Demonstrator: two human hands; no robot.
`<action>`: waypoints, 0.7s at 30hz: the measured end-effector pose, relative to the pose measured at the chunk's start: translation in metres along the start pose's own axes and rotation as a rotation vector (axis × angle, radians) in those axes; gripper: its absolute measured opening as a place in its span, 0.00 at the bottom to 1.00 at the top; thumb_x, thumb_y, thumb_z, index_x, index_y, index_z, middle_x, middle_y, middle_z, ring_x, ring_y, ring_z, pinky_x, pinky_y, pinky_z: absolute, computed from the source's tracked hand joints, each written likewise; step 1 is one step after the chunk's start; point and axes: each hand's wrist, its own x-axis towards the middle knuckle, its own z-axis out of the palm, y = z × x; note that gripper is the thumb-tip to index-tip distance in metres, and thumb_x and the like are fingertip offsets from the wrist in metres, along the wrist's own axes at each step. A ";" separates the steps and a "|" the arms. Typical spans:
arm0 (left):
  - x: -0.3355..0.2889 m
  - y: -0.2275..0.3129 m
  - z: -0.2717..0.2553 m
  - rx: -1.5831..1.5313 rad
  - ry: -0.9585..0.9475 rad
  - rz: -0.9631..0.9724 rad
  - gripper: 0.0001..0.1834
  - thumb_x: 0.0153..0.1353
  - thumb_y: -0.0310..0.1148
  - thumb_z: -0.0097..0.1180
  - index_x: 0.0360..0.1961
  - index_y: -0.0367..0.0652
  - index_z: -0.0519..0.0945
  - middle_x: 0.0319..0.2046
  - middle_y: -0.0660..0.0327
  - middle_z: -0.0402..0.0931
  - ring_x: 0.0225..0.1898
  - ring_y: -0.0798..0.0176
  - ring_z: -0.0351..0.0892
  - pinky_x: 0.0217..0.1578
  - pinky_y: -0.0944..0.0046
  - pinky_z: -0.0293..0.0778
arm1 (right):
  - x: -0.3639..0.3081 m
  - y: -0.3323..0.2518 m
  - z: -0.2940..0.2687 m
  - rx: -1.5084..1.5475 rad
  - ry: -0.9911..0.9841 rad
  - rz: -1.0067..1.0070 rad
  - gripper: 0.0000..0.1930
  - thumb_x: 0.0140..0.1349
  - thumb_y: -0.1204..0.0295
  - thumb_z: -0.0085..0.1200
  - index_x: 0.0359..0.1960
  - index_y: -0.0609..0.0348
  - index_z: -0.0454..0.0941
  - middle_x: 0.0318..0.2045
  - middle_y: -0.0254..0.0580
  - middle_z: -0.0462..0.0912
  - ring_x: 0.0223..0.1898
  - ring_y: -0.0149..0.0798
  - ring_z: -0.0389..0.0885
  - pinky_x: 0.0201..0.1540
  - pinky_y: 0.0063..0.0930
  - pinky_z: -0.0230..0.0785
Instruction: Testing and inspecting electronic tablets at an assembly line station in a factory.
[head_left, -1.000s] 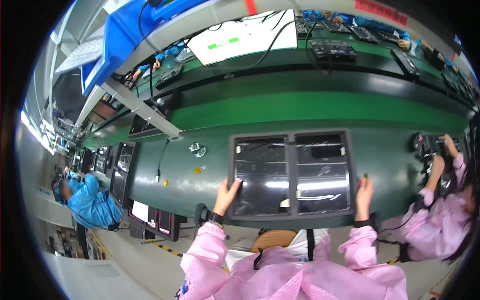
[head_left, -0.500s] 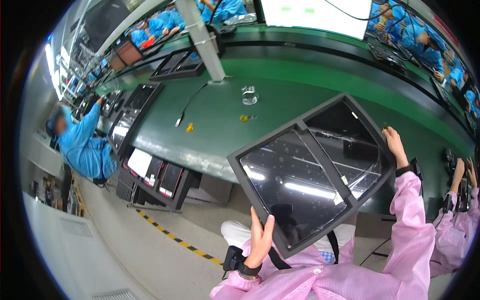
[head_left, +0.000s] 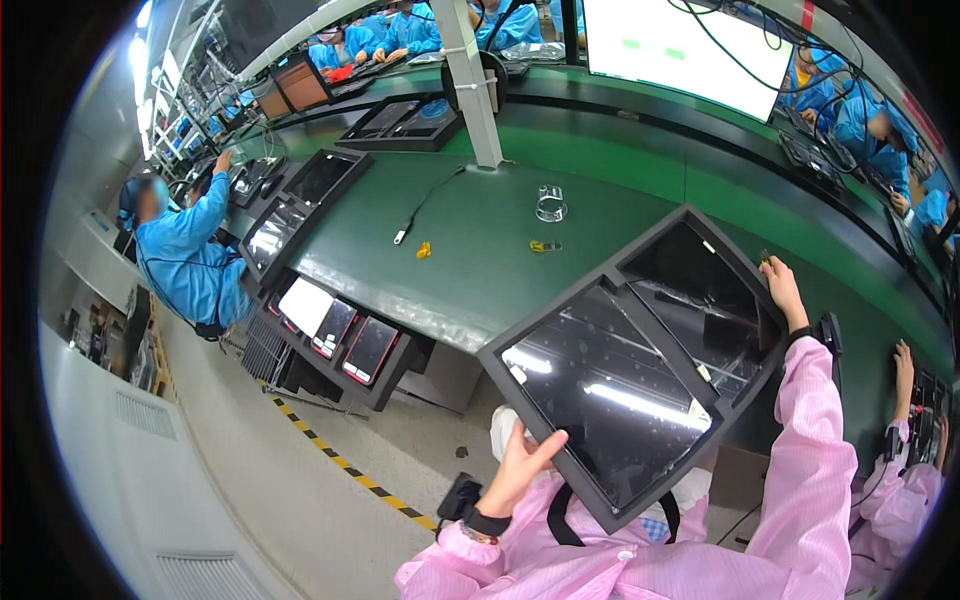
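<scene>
A black tray (head_left: 545, 316) with two compartments is held tilted in front of me, over the bench's near edge and my lap. A large dark glossy screen panel (head_left: 600, 385) lies in the nearer compartment and a second dark panel (head_left: 690, 270) in the farther one; both reflect the ceiling lights. My left hand (head_left: 520, 468) grips the lower left rim, its thumb on top and the other fingers partly hidden. At the far right corner, my right hand (head_left: 784, 288) is closed on the rim. A small yellowish piece (head_left: 765, 257) shows by its fingertips; how it is held is unclear.
On the green bench (head_left: 470, 290) are a clear ring-shaped piece (head_left: 551, 203), yellow bits (head_left: 424, 250), and a cable (head_left: 402, 236). Left stand a black tray (head_left: 275, 232) and a rack of red-edged devices (head_left: 370, 350). A post (head_left: 470, 90) rises behind. Co-workers (head_left: 190, 245) sit around.
The bench and its items have shifted right in the picture as my view turned. The tray stays in both hands, moving slightly left relative to the bench items.
</scene>
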 end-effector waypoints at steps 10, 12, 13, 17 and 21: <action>0.001 0.001 0.006 -0.254 -0.006 -0.086 0.23 0.59 0.30 0.56 0.53 0.41 0.61 0.36 0.65 0.69 0.33 0.72 0.75 0.31 0.70 0.75 | 0.015 -0.136 -0.049 0.326 0.052 -0.120 0.12 0.67 0.66 0.38 0.34 0.62 0.70 0.27 0.38 0.80 0.30 0.29 0.76 0.32 0.23 0.65; 0.002 0.006 -0.013 0.126 -0.085 -0.105 0.18 0.62 0.35 0.52 0.49 0.38 0.65 0.34 0.62 0.73 0.33 0.69 0.76 0.33 0.69 0.75 | 0.023 -0.195 -0.039 0.298 -0.070 -0.368 0.12 0.67 0.67 0.38 0.35 0.66 0.69 0.28 0.43 0.80 0.32 0.35 0.77 0.38 0.25 0.66; 0.009 -0.007 -0.041 0.380 -0.116 -0.059 0.18 0.65 0.41 0.47 0.43 0.34 0.72 0.32 0.58 0.76 0.32 0.66 0.78 0.34 0.68 0.75 | 0.024 -0.227 -0.039 0.251 -0.185 -0.407 0.12 0.66 0.70 0.38 0.35 0.69 0.67 0.31 0.48 0.79 0.35 0.43 0.78 0.42 0.28 0.67; 0.003 0.048 -0.061 0.525 0.006 0.009 0.24 0.67 0.45 0.39 0.41 0.30 0.74 0.34 0.53 0.78 0.34 0.62 0.79 0.37 0.65 0.75 | 0.027 -0.242 -0.023 0.182 -0.294 -0.512 0.11 0.66 0.71 0.37 0.37 0.69 0.66 0.34 0.51 0.79 0.38 0.48 0.77 0.43 0.31 0.66; 0.009 0.053 -0.062 0.430 0.119 0.104 0.24 0.68 0.45 0.38 0.44 0.29 0.73 0.36 0.51 0.78 0.35 0.60 0.80 0.38 0.64 0.76 | 0.008 -0.194 -0.037 0.170 -0.238 -0.399 0.10 0.66 0.71 0.37 0.37 0.68 0.66 0.36 0.52 0.79 0.40 0.49 0.76 0.46 0.32 0.65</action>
